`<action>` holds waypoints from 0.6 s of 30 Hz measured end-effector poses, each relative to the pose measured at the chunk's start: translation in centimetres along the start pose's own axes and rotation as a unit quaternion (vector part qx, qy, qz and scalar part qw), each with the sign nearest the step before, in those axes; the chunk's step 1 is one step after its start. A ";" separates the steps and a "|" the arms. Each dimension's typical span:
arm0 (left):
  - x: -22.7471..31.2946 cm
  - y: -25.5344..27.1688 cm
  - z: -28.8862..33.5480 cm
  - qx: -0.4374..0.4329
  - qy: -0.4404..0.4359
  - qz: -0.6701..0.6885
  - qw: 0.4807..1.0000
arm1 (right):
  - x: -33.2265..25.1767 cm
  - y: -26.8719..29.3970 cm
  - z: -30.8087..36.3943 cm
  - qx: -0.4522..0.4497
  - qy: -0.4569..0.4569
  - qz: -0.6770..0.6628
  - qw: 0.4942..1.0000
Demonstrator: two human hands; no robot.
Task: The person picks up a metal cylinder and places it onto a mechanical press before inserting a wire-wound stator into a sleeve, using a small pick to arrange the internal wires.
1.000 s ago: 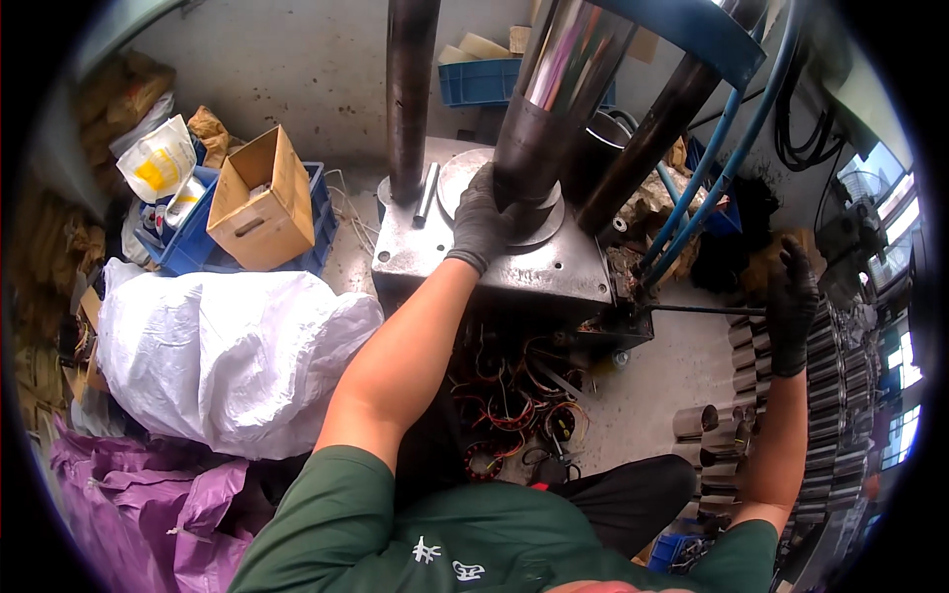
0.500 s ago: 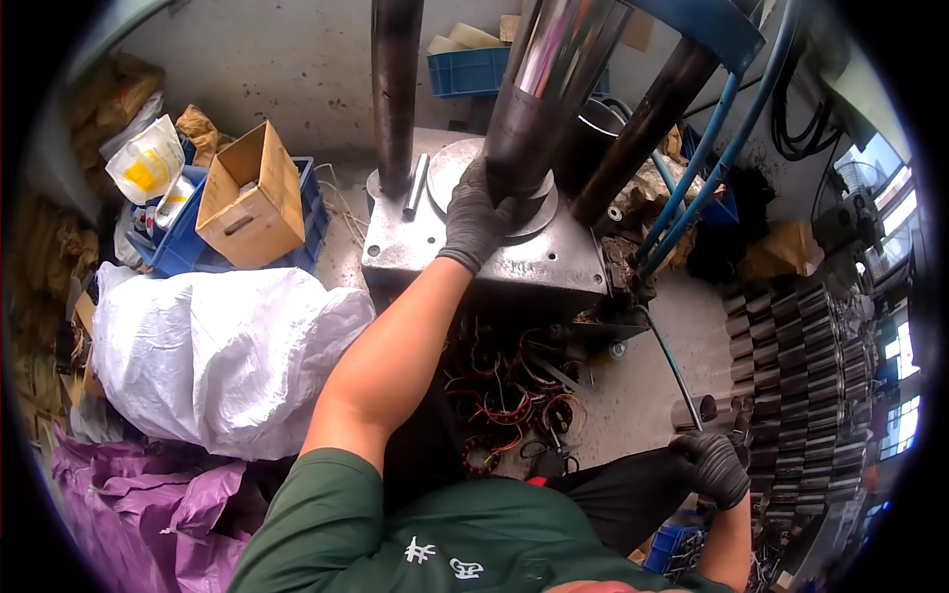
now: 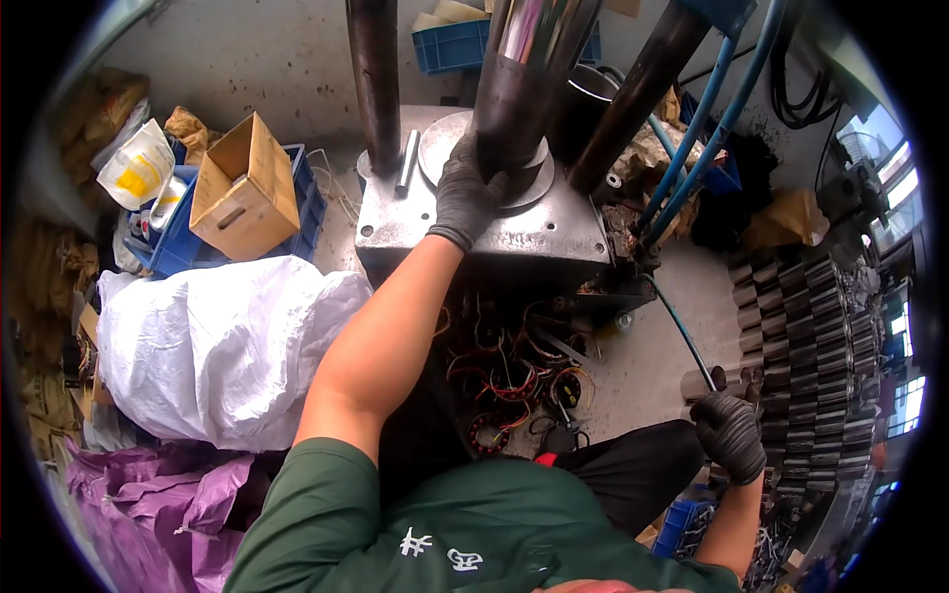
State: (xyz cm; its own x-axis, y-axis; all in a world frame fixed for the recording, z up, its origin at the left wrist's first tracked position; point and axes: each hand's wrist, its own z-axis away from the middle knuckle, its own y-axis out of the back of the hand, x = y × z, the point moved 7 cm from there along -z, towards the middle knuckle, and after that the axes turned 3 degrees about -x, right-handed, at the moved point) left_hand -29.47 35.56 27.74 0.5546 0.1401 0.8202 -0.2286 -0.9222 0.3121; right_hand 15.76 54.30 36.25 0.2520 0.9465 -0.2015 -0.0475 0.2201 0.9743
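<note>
My left hand (image 3: 465, 203), in a dark glove, is wrapped round the left side of a dark metal cylinder (image 3: 509, 124) on a press. Its thumb lies in front, and the far fingers are partly hidden. Below the cylinder is a round steel plate (image 3: 432, 148) on a thick steel block (image 3: 395, 222). A short shiny rod (image 3: 407, 163) leans beside the left column. Out to the right, low in the view, my right hand (image 3: 729, 435), gloved too, is closed round the end of a thin blue lever (image 3: 682, 331), which runs up to the press's side.
Wired motor parts (image 3: 504, 381) lie on the floor under the block. Many stacked metal sleeves (image 3: 811, 366) stand at the right. White sack (image 3: 227, 351), purple sacking (image 3: 158, 504) and a wooden box (image 3: 247, 198) in a blue crate fill the left. Blue hoses (image 3: 707, 138) run beside the press.
The view has shifted, so the press sits higher in it. My right hand and the lever are slightly further right. My left hand stays at the cylinder.
</note>
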 end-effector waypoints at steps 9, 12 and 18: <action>-0.7 -0.1 -0.2 -0.011 -0.011 0.027 1.000 | 0.5 -2.0 1.0 0.031 -0.076 -0.036 0.996; -1.0 -0.3 -0.3 -0.011 -0.009 0.027 1.000 | 0.7 -2.0 1.0 0.048 -0.074 -0.040 0.995; 0.1 0.1 -0.1 -0.014 -0.006 0.023 1.000 | 0.5 -1.7 1.1 0.057 -0.090 -0.048 0.993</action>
State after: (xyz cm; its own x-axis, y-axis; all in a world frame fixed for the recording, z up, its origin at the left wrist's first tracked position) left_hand -29.52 35.53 27.87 0.5530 0.0931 0.8280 -0.2769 -0.9167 0.2881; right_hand 17.04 54.17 34.62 0.4191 0.8628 -0.2826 0.0924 0.2692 0.9587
